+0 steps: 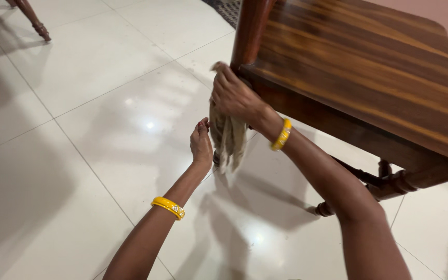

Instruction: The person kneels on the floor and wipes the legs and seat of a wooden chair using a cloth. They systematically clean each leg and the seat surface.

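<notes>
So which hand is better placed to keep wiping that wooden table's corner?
Probably the right hand: it grips the beige cloth against the wooden table at the corner by its leg. The left hand is lower, open, beside the hanging cloth.

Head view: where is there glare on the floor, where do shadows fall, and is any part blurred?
Head view: small bright glare spots lie on the glossy white floor tiles, one beside the left hand; soft shadows of the arms and the wooden table fall on the tiles below; the beige cloth under the right hand is slightly motion-blurred at its hanging end; the rest looks sharp.
</notes>
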